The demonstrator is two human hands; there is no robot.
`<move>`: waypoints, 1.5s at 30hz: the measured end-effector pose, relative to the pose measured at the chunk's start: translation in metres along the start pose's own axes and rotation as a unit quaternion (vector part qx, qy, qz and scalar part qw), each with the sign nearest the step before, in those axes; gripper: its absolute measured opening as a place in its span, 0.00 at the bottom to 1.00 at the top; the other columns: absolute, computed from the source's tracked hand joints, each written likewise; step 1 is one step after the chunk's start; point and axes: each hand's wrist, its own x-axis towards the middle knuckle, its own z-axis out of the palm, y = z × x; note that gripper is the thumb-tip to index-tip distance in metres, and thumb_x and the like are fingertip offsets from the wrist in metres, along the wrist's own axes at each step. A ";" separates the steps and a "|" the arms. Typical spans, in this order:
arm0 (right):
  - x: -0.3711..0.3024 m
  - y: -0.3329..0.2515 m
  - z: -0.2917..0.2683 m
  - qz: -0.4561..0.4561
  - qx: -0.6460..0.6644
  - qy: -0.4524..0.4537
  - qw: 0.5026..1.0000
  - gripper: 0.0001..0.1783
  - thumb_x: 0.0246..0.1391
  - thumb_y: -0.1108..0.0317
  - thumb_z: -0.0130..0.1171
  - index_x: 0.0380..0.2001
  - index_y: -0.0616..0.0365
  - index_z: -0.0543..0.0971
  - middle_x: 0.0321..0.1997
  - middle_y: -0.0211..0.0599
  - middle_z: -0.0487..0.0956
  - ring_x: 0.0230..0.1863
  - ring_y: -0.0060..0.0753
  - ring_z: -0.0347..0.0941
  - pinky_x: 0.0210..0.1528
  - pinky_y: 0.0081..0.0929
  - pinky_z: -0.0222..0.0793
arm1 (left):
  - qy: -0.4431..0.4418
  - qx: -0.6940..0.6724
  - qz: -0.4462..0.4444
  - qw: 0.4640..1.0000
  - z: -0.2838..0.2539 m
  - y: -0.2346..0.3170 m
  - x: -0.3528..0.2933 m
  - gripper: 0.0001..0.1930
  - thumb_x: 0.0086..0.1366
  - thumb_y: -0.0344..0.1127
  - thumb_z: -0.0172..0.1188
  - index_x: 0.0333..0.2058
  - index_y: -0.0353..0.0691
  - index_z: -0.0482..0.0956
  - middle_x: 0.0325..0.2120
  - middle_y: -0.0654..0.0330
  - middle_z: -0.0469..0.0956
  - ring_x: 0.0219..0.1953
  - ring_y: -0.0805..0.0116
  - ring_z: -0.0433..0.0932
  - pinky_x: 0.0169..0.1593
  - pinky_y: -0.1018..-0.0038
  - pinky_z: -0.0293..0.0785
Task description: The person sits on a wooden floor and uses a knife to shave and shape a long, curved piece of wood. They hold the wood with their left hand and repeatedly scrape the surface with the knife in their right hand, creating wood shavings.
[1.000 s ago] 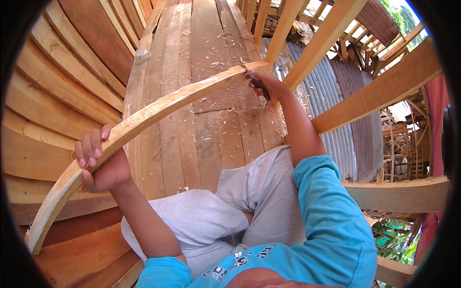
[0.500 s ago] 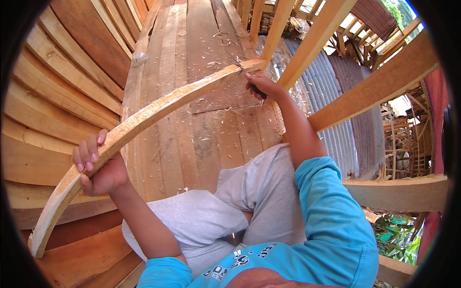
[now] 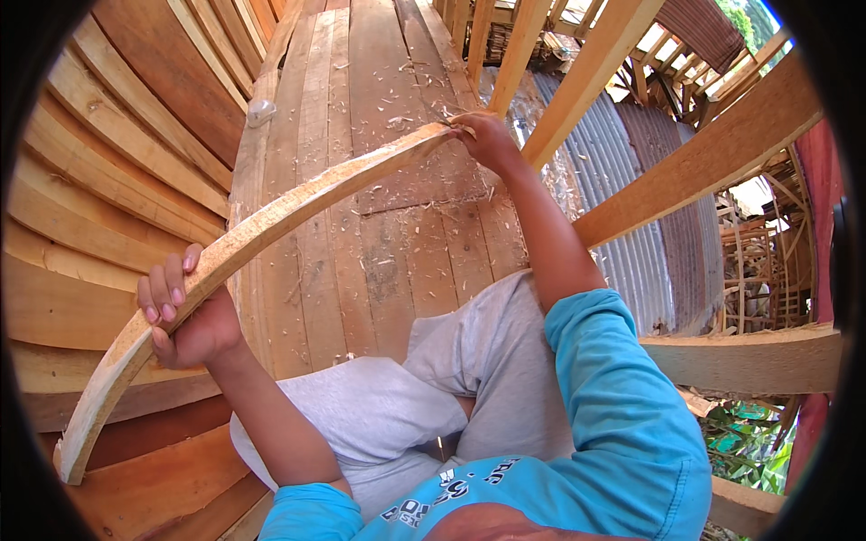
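A long curved pale wooden rib (image 3: 271,225) arcs from the lower left up to the upper middle. My left hand (image 3: 185,311) wraps around its lower part, fingers over the top face. At the rib's far end my right hand (image 3: 485,135) is closed, pressing against the tip; a small dark tool seems tucked in it, mostly hidden. I sit with grey-trousered knees (image 3: 424,388) below the rib, wearing a blue sleeve (image 3: 622,406).
A plank floor (image 3: 379,261) strewn with wood shavings runs ahead. Curved hull planking (image 3: 99,180) rises on the left. Slanted timber beams (image 3: 704,153) cross on the right, with corrugated metal sheet (image 3: 622,180) behind them.
The rib's far end and my right hand have shifted up and a little left along the rib tip. My left hand keeps its grip at the lower part.
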 end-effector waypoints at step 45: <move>-0.006 -0.005 -0.008 0.083 -0.178 -0.060 0.979 0.20 0.62 0.52 0.48 0.28 0.55 0.80 0.26 0.46 0.80 0.32 0.51 0.77 0.35 0.46 0.72 | -0.006 0.007 -0.018 1.000 -0.002 0.003 0.000 0.15 0.46 0.37 0.67 0.26 0.55 0.66 0.22 0.77 0.68 0.34 0.78 0.68 0.56 0.71 0.57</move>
